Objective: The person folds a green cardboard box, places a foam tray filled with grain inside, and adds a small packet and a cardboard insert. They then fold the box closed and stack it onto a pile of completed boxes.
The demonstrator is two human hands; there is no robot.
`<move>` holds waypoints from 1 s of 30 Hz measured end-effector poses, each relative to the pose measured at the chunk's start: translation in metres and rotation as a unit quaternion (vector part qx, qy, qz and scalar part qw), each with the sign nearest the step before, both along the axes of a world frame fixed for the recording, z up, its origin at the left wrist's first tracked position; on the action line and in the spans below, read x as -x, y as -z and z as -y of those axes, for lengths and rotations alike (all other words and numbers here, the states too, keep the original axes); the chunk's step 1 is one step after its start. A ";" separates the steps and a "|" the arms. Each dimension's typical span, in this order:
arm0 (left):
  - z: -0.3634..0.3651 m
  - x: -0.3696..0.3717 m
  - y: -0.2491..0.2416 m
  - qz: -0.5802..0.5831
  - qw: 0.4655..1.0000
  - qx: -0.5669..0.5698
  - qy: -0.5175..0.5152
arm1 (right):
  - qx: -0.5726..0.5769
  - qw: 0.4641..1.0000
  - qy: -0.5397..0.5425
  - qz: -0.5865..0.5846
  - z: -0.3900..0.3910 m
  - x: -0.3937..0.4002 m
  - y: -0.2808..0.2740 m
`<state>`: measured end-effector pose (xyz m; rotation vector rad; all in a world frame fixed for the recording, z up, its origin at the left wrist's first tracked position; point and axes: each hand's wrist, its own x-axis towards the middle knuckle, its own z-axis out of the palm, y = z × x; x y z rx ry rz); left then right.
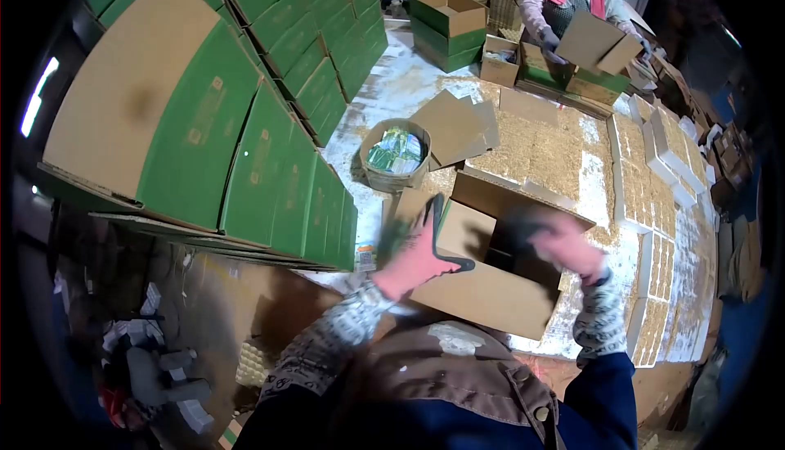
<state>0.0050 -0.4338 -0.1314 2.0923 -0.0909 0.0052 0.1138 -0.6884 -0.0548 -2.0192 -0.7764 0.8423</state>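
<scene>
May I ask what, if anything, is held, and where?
The left hand lies spread at the left of the open box, no clear grip; the right hand is too blurred to tell.

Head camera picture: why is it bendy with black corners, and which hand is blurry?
Head view: the right hand is smeared, probably by moving, while the left hand is clearer; head view: the green boxes look bent and corners go black, likely from a very wide lens; head view: shadow falls inside the open box.
</scene>
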 end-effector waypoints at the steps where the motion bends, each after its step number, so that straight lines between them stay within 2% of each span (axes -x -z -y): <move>1: 0.005 -0.007 0.024 -0.049 0.994 0.099 -0.026 | -0.035 0.987 0.066 0.141 0.006 -0.002 -0.002; 2: 0.006 -0.009 0.029 -0.070 0.980 0.183 -0.020 | -0.046 0.942 0.154 0.296 0.011 -0.005 -0.004; 3: 0.004 -0.006 0.031 -0.063 0.980 0.185 -0.027 | -0.040 0.872 0.248 0.419 0.017 -0.009 -0.007; 5: -0.001 -0.003 0.031 -0.053 0.979 0.194 -0.017 | 0.128 0.779 0.323 0.522 0.013 -0.003 0.050; 6: 0.002 -0.002 0.053 -0.057 0.960 0.269 -0.056 | 0.163 0.730 0.369 0.551 0.004 0.023 0.062; 7: 0.006 0.000 0.065 -0.060 0.953 0.281 -0.091 | 0.173 0.800 0.249 0.517 0.009 0.051 0.062; 8: 0.010 0.001 0.076 -0.063 0.945 0.295 -0.127 | 0.230 0.819 0.232 0.471 0.005 0.078 0.081; 9: 0.010 -0.003 0.084 -0.068 0.943 0.302 -0.121 | 0.226 0.848 0.284 0.387 0.025 0.085 0.095; 10: 0.011 -0.006 0.092 -0.074 0.941 0.309 -0.116 | 0.293 0.809 0.294 0.415 0.045 0.090 0.094; 11: 0.004 -0.005 0.090 -0.141 0.935 0.313 -0.087 | 0.357 0.770 0.301 0.434 0.052 0.099 0.084; 12: -0.003 -0.003 0.087 -0.212 0.925 0.312 -0.057 | 0.409 0.831 0.276 0.255 0.060 0.107 0.064; 13: -0.005 0.004 0.086 -0.184 0.926 0.323 -0.072 | 0.439 0.862 0.243 0.073 0.065 0.106 0.039; 14: -0.005 0.016 0.085 -0.150 0.925 0.338 -0.086 | 0.395 0.881 0.224 0.133 0.082 0.118 0.061; 15: -0.003 0.012 0.052 -0.084 0.961 0.260 -0.044 | 0.354 0.891 0.220 0.180 0.090 0.128 0.046; 16: -0.002 0.008 0.019 -0.011 0.984 0.180 -0.013 | 0.213 0.921 0.282 0.164 0.095 0.135 0.041; 17: -0.011 0.007 -0.014 -0.036 0.961 0.275 -0.003 | 0.066 0.930 0.332 0.142 0.097 0.143 0.040; 18: -0.020 0.007 -0.047 -0.061 0.929 0.366 0.002 | 0.096 0.924 0.265 0.257 0.097 0.147 0.059; 19: -0.039 0.007 -0.039 -0.133 0.898 0.418 -0.044 | 0.122 0.903 0.191 0.365 0.097 0.147 0.093; 20: -0.058 0.006 -0.031 -0.198 0.854 0.470 -0.099 | 0.101 0.923 0.206 0.309 0.091 0.142 0.117; 21: -0.077 0.002 0.001 -0.175 0.947 0.241 -0.120 | 0.081 0.938 0.224 0.254 0.084 0.138 0.141; 22: -0.082 -0.004 0.021 -0.134 0.983 0.000 -0.128 | 0.108 0.953 0.158 0.237 0.088 0.118 0.159; 23: -0.068 -0.016 0.026 -0.123 0.985 -0.117 0.013 | 0.211 0.937 0.100 0.260 0.107 0.099 0.222; 24: -0.058 -0.023 0.030 -0.083 0.992 -0.094 -0.002 | 0.207 0.936 0.273 0.080 0.096 0.062 0.199; 25: -0.053 -0.026 0.031 -0.050 0.996 -0.073 -0.022 | 0.065 0.901 0.421 0.083 0.099 0.025 0.202; 26: -0.047 -0.030 0.027 -0.037 0.996 -0.065 -0.056 | 0.030 0.861 0.498 0.097 0.107 -0.020 0.221; 27: -0.041 -0.034 0.022 -0.029 0.994 -0.061 -0.090 | -0.187 0.822 0.534 -0.060 0.114 -0.060 0.232; 28: -0.037 -0.034 0.018 -0.020 0.990 -0.058 -0.126 | -0.303 0.735 0.568 -0.215 0.097 -0.084 0.194; 29: -0.032 -0.034 0.009 -0.071 0.984 -0.070 -0.145 | -0.310 0.712 0.564 -0.280 0.097 -0.122 0.219; 30: -0.026 -0.038 -0.003 -0.116 0.977 -0.081 -0.162 | -0.296 0.718 0.554 -0.299 0.099 -0.159 0.272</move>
